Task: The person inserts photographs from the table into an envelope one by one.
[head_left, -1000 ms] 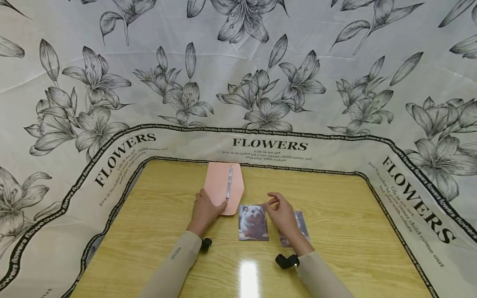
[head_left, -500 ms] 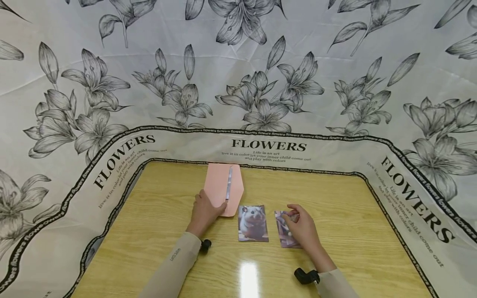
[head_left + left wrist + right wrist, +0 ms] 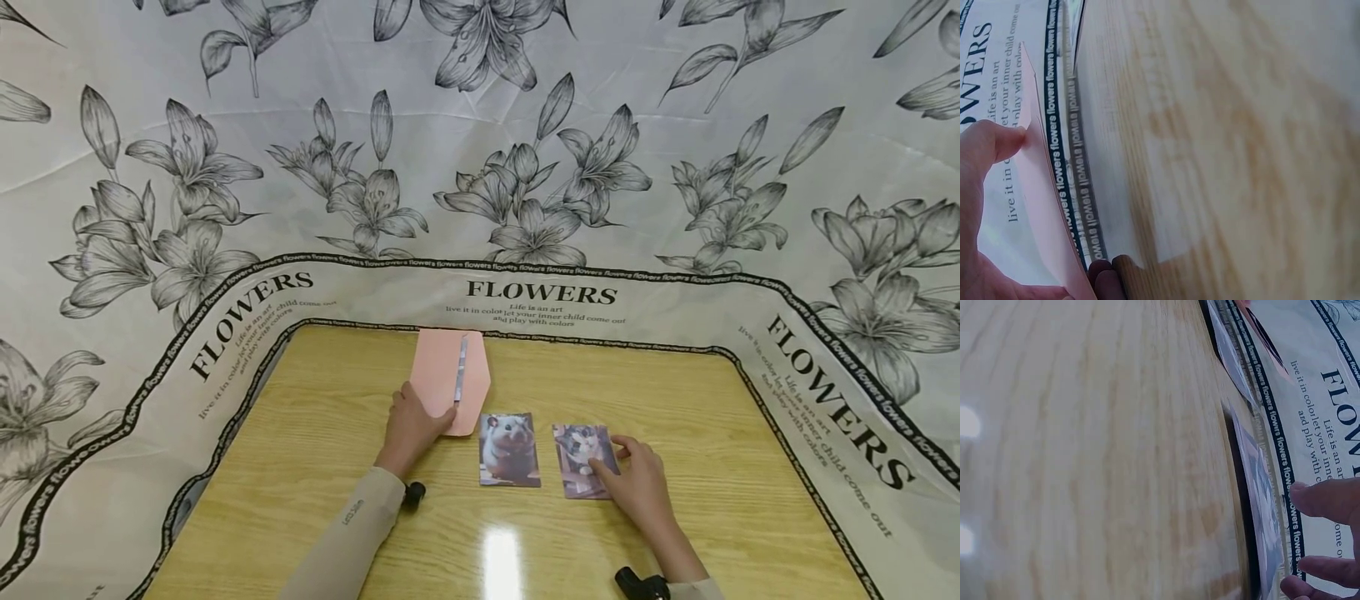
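A pink envelope point(image 3: 433, 367) lies at the back of the table, a narrow printed strip showing through its lengthwise slit. My left hand point(image 3: 414, 427) grips its near left corner. In the left wrist view the thumb point(image 3: 997, 140) presses on the envelope's face while other fingers reach its edge and underside. A photo card of a hamster point(image 3: 510, 450) lies flat right of the envelope. Further right is a photo card of a cat point(image 3: 573, 454). My right hand point(image 3: 643, 482) hovers at that card's right edge, its thumb point(image 3: 1329, 499) and fingers spread and holding nothing.
The wood-grain table point(image 3: 315, 500) has a glare spot near its front. A white cloth point(image 3: 540, 304) with printed lilies and lettering surrounds the back and both sides. Each wrist wears a small black camera point(image 3: 412, 493).
My right hand has moved rightward, from beside the hamster card across the cat card to its right edge, uncovering the cat picture. The left hand and envelope have stayed in place.
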The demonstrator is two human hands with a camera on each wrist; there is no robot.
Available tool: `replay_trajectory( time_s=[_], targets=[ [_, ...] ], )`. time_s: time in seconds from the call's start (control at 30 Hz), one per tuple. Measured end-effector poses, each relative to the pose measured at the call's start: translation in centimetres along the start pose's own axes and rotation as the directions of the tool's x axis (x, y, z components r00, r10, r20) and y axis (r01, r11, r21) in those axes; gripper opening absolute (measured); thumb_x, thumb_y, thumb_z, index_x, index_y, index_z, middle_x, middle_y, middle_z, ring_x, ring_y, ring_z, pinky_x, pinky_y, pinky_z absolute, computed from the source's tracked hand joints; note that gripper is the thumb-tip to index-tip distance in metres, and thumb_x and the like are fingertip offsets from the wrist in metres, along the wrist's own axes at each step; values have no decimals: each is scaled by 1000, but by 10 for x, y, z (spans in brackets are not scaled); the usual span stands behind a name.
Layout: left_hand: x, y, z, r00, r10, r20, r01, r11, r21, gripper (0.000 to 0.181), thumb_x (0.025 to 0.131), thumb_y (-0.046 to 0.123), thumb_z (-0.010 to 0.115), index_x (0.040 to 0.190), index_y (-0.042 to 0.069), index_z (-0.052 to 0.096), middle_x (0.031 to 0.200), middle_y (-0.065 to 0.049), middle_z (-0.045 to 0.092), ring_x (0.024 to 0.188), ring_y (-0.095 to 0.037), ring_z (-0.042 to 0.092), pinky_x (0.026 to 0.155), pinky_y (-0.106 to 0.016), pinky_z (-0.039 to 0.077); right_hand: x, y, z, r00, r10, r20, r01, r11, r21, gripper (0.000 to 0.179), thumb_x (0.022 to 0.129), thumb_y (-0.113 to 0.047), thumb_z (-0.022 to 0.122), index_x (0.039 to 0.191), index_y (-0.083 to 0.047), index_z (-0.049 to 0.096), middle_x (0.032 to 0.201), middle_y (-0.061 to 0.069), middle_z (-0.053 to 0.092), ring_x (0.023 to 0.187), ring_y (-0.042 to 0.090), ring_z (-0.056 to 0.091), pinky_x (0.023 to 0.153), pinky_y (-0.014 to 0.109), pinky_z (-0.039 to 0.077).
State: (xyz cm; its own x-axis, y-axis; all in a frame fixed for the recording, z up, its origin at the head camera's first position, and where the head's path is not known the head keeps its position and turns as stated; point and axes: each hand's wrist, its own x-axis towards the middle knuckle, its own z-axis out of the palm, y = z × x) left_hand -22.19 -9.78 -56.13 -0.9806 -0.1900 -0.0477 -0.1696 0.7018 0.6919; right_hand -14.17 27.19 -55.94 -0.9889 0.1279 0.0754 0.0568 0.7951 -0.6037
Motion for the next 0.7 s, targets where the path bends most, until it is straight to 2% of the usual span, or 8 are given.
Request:
replay_trajectory(
  time_s=[0.33, 0.5, 0.7],
  targets=[
    [0, 0, 0, 1000, 4, -3, -4, 1000, -8, 108, 87, 53, 85, 156, -9, 31, 139, -34, 47, 118, -46, 58, 101, -59, 53, -9, 4, -1, 997, 58, 49, -54, 996, -76, 88, 85, -53, 88, 138, 10, 56, 120, 29, 60, 112, 45, 55, 90, 58, 48],
    [0, 1, 0, 1000, 0, -2, 0, 1000, 4, 108, 87, 54, 85, 156, -9, 31, 139, -34, 47, 118, -46, 59, 101, -59, 53, -14, 7, -1, 996, 64, 55, -57, 991, -118, 89, 84, -60, 86, 131, 11, 59, 121, 31, 57, 113, 48, 54, 89, 59, 47],
    [-2, 2, 1, 1000, -2, -5, 2, 1000, -4, 106, 86, 52, 85, 154, -9, 32, 137, -33, 48, 116, -45, 59, 101, -59, 53, -15, 8, 0, 996, 70, 56, -62, 989, -131, 85, 84, -58, 87, 127, 10, 61, 117, 30, 57, 109, 47, 54, 86, 58, 45]
  ],
)
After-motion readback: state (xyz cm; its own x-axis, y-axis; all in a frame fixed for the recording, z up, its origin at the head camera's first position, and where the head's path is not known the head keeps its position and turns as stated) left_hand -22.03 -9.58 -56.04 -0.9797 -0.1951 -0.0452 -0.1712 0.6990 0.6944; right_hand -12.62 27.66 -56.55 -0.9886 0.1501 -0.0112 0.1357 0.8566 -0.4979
